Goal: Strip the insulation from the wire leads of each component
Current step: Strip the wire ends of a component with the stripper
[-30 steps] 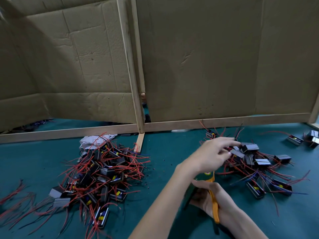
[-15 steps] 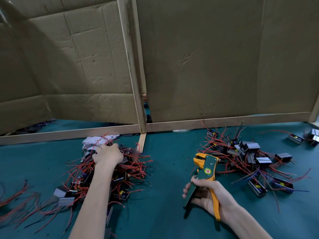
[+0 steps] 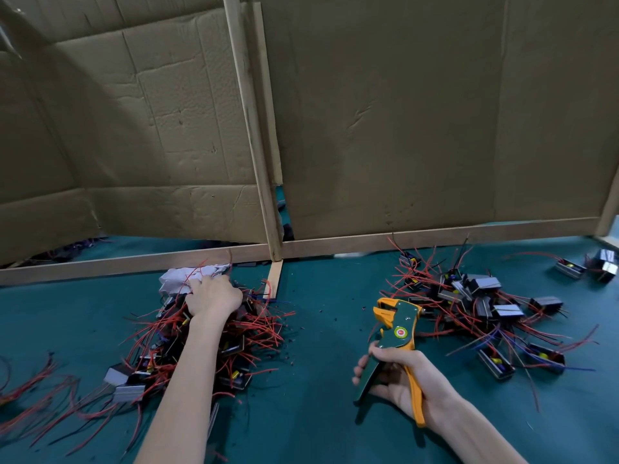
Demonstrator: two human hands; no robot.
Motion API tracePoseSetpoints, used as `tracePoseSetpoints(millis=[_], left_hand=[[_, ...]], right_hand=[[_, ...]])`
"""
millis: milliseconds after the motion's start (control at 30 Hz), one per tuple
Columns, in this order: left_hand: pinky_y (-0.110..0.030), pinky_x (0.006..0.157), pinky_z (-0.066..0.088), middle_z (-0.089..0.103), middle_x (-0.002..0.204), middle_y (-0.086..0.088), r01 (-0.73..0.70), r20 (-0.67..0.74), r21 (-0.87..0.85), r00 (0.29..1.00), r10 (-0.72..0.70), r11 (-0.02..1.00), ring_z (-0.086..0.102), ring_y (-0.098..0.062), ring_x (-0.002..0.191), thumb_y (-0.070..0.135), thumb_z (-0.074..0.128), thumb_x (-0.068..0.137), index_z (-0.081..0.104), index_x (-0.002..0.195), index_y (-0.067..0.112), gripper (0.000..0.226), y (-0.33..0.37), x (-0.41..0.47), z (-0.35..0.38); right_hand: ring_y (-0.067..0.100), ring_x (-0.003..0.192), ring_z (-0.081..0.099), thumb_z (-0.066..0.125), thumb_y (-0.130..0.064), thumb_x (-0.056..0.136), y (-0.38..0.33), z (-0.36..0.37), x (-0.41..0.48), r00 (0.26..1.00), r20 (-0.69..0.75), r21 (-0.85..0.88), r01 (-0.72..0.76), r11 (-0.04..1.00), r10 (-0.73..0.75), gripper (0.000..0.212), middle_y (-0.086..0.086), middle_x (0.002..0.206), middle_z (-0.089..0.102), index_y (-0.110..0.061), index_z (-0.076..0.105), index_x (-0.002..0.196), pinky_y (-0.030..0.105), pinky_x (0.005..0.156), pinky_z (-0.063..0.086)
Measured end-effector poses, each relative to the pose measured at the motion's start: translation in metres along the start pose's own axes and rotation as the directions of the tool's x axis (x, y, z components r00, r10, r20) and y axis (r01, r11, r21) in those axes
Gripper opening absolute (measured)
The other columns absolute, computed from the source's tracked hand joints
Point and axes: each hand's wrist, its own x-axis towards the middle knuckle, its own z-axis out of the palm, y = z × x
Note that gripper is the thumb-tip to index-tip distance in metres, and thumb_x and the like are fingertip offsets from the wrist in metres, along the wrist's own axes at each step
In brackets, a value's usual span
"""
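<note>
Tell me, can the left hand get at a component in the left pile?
Probably yes: the left hand rests on top of the left pile, nothing covering it, though tangled red leads may snag.

**Free room and obstructions.** A lane of bare green mat (image 3: 330,336) runs from the wooden rail (image 3: 418,236) at the far side to the near edge. It passes between the left pile (image 3: 258,333) of red-wired parts and the right pile (image 3: 475,306). The left hand (image 3: 214,298) rests on the far end of the left pile, with its forearm lying over the pile; crumpled paper (image 3: 179,276) sits just beyond. The right hand (image 3: 405,380), gripping the stripping tool (image 3: 398,326), stands at the lane's right margin. Cardboard walls (image 3: 402,128) and a wooden post (image 3: 253,145) close the far side. Loose red wires (image 3: 33,388) cover the near left, and two stray parts (image 3: 569,268) lie far right. More open mat lies near right.
</note>
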Motion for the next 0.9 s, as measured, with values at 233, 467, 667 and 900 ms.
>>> tracePoseSetpoints(millis=[233,467,667,900], left_hand=[[-0.04,0.097,0.04,0.059,0.119,-0.008,-0.344,-0.436,-0.453,0.89,0.132,0.822,0.052,-0.029,0.108,0.02,0.054,0.094,0.067,0.107,0.015,0.019,0.017,-0.024,0.003],[-0.019,0.065,0.04,0.062,0.078,0.007,-0.423,-0.215,-0.626,0.901,0.376,0.655,0.057,-0.013,0.074,0.027,0.071,0.083,0.053,0.084,0.018,0.02,0.062,-0.078,0.028],[-0.038,0.085,0.043,0.061,0.112,-0.009,-0.563,0.156,-0.173,0.794,0.587,0.808,0.057,-0.031,0.103,0.029,0.056,0.088,0.032,0.124,0.029,0.042,0.071,-0.093,0.068],[-0.031,0.093,0.042,0.062,0.11,0.002,-0.584,0.004,-0.41,0.767,0.641,0.701,0.055,-0.016,0.106,0.028,0.063,0.089,0.061,0.106,0.02,0.019,0.079,-0.091,0.082]], right_hand=[[0.04,0.073,0.066,0.068,0.0,0.069,0.001,0.0,0.001,1.0,-0.012,-0.004,0.007,1.0,-0.007,0.025,0.028,0.081,0.062,0.005,0.059,0.092,0.049,0.068,0.057],[0.04,0.073,0.065,0.069,-0.002,0.071,0.002,-0.001,0.001,0.999,-0.014,-0.026,0.036,0.999,-0.037,0.016,0.027,0.08,0.062,0.002,0.063,0.086,0.049,0.068,0.057],[0.039,0.074,0.066,0.068,-0.003,0.071,0.001,-0.002,0.002,0.998,-0.018,-0.018,0.062,0.998,-0.062,0.005,0.026,0.08,0.063,0.0,0.071,0.075,0.047,0.068,0.057],[0.038,0.074,0.066,0.067,-0.005,0.072,-0.003,-0.004,0.0,0.995,-0.018,-0.038,0.1,0.994,-0.101,0.007,0.026,0.08,0.063,-0.001,0.072,0.072,0.046,0.067,0.057]])
